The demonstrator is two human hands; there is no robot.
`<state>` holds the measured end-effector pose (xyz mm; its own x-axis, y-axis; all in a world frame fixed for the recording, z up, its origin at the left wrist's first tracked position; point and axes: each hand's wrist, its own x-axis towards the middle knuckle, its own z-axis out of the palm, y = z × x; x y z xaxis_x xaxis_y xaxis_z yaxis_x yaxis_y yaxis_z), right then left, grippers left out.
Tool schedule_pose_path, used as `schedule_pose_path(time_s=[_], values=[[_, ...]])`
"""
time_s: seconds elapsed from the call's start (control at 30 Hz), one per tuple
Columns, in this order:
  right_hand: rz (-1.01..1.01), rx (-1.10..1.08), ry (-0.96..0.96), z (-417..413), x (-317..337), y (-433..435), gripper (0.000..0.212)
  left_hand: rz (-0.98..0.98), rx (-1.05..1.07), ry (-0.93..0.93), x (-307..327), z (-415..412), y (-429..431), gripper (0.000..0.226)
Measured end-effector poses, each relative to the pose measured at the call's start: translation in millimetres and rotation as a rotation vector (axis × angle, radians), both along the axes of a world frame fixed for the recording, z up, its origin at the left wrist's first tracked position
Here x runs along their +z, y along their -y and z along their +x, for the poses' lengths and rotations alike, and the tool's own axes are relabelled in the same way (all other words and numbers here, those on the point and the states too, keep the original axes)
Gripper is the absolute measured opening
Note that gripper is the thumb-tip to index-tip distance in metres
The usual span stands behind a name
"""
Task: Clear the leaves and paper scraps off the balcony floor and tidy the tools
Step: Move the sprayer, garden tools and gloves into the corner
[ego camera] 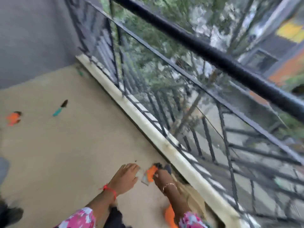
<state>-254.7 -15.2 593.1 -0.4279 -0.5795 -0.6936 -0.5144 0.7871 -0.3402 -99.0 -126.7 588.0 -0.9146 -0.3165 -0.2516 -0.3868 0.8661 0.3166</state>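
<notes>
There's the orange scrap [151, 173] with a pale paper scrap [139, 174], down on the balcony floor [69, 153] near us, just beside the pale curb [164, 142] under the black railing [213, 55]. We see the left hand [125, 177] with fingers stretched out, released, touching the pale scrap. The right hand [162, 177] is against the orange one, but it is too blurred and we cannot tell if it grasps. Far left, well apart, lie a teal-handled trowel [60, 108] and an orange tool [13, 118].
</notes>
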Motion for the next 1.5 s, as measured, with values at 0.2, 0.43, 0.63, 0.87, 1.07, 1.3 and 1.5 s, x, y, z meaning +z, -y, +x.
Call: schedule_pose_path(time_s=[0.2,0.43,0.63,0.87,1.07,1.3,1.5], values=[[-0.037,0.253,-0.066,50,26,156,0.032,-0.027,0.349,-0.234,48,85,131,0.031],[-0.123,0.437,-0.063,106,39,324,0.030,-0.041,0.696,-0.164,37,160,270,0.032],[-0.119,0.539,-0.045,120,22,461,0.029,-0.042,0.830,-0.136,33,183,373,0.035],[-0.053,0.575,-0.006,117,13,616,0.031,0.052,0.967,-0.117,24,184,502,0.030],[-0.048,0.577,0.031,118,16,743,0.031,0.103,1.019,-0.061,26,176,618,0.037],[-0.069,0.373,0.147,138,-23,876,0.029,0.258,1.085,-0.033,1,194,736,0.036],[0.044,0.003,0.239,165,-119,980,0.022,0.388,1.207,0.017,-32,216,839,0.027]])
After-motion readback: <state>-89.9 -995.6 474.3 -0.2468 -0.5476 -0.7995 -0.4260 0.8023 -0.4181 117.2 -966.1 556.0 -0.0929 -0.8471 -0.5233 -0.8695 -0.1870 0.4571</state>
